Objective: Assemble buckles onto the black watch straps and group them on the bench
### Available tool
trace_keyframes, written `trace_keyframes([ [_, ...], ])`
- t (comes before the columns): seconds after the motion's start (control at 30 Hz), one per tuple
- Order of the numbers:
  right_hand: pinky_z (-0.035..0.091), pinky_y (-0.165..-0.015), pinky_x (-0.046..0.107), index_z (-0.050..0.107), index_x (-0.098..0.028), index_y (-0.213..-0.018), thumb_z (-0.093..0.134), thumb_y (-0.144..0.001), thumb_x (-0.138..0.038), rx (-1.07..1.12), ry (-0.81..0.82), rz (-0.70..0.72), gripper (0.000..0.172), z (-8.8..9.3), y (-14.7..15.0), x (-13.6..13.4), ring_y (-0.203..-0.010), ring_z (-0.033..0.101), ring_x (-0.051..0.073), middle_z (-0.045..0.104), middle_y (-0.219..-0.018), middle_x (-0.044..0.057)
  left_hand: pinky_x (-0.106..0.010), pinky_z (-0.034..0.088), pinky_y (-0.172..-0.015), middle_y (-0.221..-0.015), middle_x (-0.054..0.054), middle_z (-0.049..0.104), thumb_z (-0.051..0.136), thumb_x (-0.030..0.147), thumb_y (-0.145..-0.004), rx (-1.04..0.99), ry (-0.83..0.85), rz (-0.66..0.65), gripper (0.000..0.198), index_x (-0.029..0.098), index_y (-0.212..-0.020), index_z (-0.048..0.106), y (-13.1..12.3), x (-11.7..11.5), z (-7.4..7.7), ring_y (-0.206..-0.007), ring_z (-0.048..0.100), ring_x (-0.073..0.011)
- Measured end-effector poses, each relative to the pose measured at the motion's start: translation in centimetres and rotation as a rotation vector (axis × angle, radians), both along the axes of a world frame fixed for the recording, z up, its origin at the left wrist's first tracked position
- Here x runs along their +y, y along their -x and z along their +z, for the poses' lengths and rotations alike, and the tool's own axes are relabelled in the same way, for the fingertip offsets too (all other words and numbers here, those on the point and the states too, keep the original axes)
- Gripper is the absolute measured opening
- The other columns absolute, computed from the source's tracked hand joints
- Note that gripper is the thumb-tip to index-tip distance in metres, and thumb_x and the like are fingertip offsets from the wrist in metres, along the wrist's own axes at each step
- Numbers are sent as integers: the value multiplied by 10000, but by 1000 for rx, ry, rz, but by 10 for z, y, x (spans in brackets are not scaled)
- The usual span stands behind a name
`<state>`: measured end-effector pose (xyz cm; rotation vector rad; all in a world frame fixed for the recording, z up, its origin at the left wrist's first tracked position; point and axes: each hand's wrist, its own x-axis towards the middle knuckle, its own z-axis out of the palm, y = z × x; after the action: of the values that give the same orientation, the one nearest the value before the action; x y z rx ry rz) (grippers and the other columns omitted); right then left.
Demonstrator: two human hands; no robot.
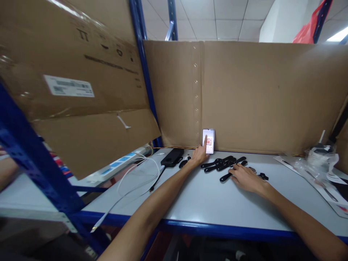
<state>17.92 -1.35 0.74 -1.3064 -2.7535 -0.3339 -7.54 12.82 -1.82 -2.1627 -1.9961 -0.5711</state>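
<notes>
My left hand (199,155) reaches forward with its index finger stretched out onto the lit screen of a phone (209,146). The phone leans upright against the cardboard at the back, and nothing shows in that hand. My right hand (246,177) lies palm down at the right of a pile of glossy black elongated pieces (217,165) with rounded ends. Its fingers and thumb are closed about one black handle-like piece (225,177), partly hidden under them. Just right of this hand is a small black knob-shaped part (263,176).
On the left of the table (201,206) are a black box-shaped device (171,157) with a short cable, a looped white cable (119,197) and a power strip (119,165). Plastic-wrapped items (320,163) stand at right. Cardboard (252,94) walls the back. Another person's arm (8,170) shows far left.
</notes>
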Motion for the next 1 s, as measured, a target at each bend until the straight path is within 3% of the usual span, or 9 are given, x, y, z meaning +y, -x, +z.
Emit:
trace_keyframes([
  [0.6, 491, -819, 364, 636, -164, -1112, 414, -985, -233, 7, 32, -13, 265, 2, 0, -1, -1079, 571, 282, 623, -1107, 141, -384, 467, -833, -1238, -237, 605, 654, 360, -817, -6, 48, -11, 1196, 210, -1499, -317, 2, 4, 4, -1055, 657, -366],
  [0.83, 493, -822, 372, 633, -164, -1113, 416, -980, -224, -2, 24, -10, 262, 1, 1, 0, -1091, 568, 286, 617, -1122, 141, -390, 462, -868, -1308, -254, 575, 667, 381, -794, -70, 31, -17, 1179, 170, -1540, -221, 2, -1, 2, -1100, 639, -377],
  [1.0, 495, -814, 372, 635, -158, -1099, 414, -977, -215, -9, 19, -9, 259, 2, 1, -2, -1084, 571, 287, 621, -1112, 143, -374, 453, -899, -1285, -228, 622, 656, 515, -810, -188, 66, 13, 1084, 121, -1565, -15, 3, 3, 1, -1180, 603, -360],
])
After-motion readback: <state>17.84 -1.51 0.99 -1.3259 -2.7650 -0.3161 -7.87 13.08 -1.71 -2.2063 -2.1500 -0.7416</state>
